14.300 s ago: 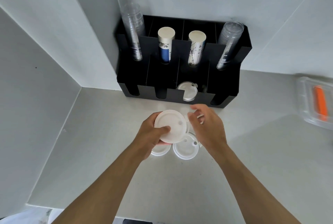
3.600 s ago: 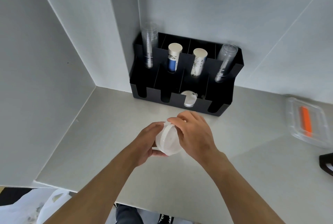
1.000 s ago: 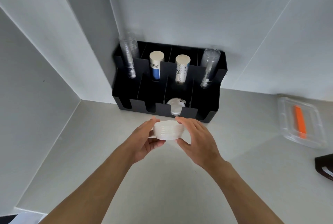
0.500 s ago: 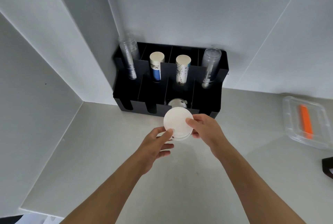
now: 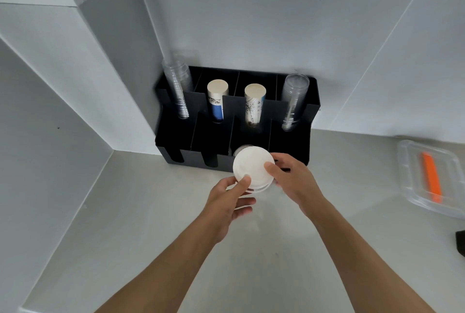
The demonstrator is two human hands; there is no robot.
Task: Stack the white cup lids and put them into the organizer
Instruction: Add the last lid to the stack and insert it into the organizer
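Observation:
A stack of white cup lids (image 5: 253, 169) is tilted up on edge, its flat round face toward me, just in front of the black organizer (image 5: 289, 146). My left hand (image 5: 230, 202) pinches the stack's lower edge with the thumb on its face. My right hand (image 5: 293, 181) grips its right edge. The stack sits before the organizer's third front slot, where another white lid (image 5: 242, 148) peeks out behind it.
The organizer stands in the wall corner, holding two clear cup stacks (image 5: 177, 91) (image 5: 293, 101) and two paper cup stacks (image 5: 217, 102) (image 5: 254, 105). A clear plastic box (image 5: 412, 161) with an orange item (image 5: 431, 179) lies at right. A dark object (image 5: 460, 242) shows at the right edge.
The lid stack went from flat between both hands to tilted on edge, and has moved forward toward the organizer's third front slot.

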